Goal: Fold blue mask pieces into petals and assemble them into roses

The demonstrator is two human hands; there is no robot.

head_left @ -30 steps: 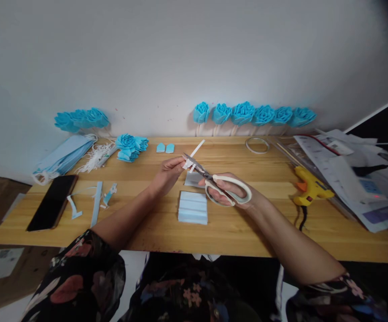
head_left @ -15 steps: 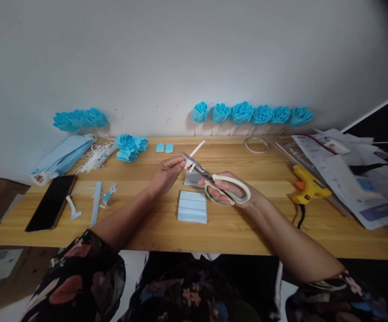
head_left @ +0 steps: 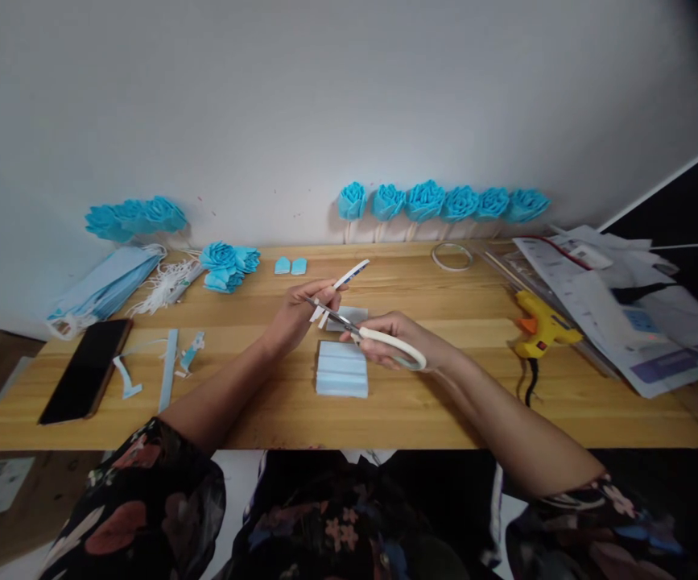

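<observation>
My left hand (head_left: 300, 310) pinches a thin white strip (head_left: 349, 277) that points up and to the right above the wooden table (head_left: 445, 403). My right hand (head_left: 394, 338) grips white-handled scissors (head_left: 378, 340), whose blades reach left to the strip close to my left fingers. Short white pieces hang at the blades. Under my hands lies a folded light-blue mask stack (head_left: 341, 369), and a smaller pale piece (head_left: 349, 316) lies just behind it.
Blue fabric roses (head_left: 439, 201) lean on the wall, with more (head_left: 134, 216) at left and a bunch (head_left: 225, 264) on the table. A mask pile (head_left: 101, 283), phone (head_left: 86, 369), cut scraps (head_left: 167, 362), tape ring (head_left: 451, 256), yellow glue gun (head_left: 538, 325) and papers (head_left: 626, 314) surround the middle.
Both hands have moved slightly left and lower. The scissors have turned flatter, and their blades look more closed on the strip than before.
</observation>
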